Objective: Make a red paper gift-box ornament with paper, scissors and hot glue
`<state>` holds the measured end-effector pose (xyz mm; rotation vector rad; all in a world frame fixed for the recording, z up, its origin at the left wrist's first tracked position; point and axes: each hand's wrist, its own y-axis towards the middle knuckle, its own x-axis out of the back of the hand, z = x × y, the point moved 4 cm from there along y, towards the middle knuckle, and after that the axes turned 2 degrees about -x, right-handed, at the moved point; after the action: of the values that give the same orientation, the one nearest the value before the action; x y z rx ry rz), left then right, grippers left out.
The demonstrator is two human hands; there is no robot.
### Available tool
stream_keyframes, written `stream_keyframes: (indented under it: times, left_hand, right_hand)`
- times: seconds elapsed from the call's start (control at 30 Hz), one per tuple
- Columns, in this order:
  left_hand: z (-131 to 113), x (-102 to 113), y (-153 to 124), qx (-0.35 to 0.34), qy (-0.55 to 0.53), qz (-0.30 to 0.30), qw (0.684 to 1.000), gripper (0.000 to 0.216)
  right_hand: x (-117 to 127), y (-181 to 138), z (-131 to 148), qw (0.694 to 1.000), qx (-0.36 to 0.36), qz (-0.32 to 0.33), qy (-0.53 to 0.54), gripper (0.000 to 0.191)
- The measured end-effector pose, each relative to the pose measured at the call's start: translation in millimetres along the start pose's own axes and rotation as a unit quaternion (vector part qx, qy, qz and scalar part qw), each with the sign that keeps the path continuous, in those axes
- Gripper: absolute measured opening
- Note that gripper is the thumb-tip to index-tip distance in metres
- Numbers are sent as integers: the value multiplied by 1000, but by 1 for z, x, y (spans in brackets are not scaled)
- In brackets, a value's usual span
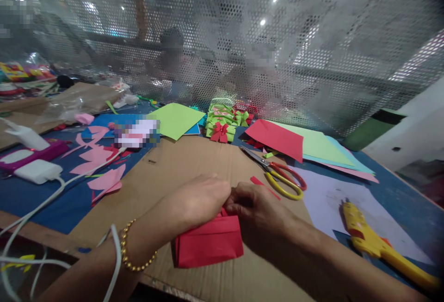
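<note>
A small red paper bag (pixel 210 244) with a folded top band rests at the near side of the brown cardboard (pixel 194 163). Over its upper edge bends my left hand (pixel 204 195), closed, its fingertips mostly hidden. My right hand (pixel 255 202) pinches at the bag's top right, where a bit of red paper shows between the two hands. What exactly the fingertips grip there is hard to make out. Just beyond my right hand lie scissors (pixel 277 170) with red and yellow handles, beside a narrow red paper strip (pixel 265 187).
Green paper bags (pixel 220 128) with bows stand at the back. Red paper (pixel 275 138) and pastel sheets (pixel 322 151) lie right of them. A yellow glue gun (pixel 364 232) rests on white paper. Pink cutouts (pixel 107 179), white cables (pixel 74 179) and a charging phone (pixel 138 133) occupy the left.
</note>
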<state>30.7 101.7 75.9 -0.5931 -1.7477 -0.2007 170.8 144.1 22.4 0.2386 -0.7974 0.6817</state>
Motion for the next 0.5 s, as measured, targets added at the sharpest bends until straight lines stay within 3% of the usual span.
stream_keyframes:
  times: [0.5]
  left_hand:
    - [-1, 2, 0, 11, 10, 33, 999, 21]
  right_hand:
    - [-3, 4, 2, 998, -45, -12, -38, 5]
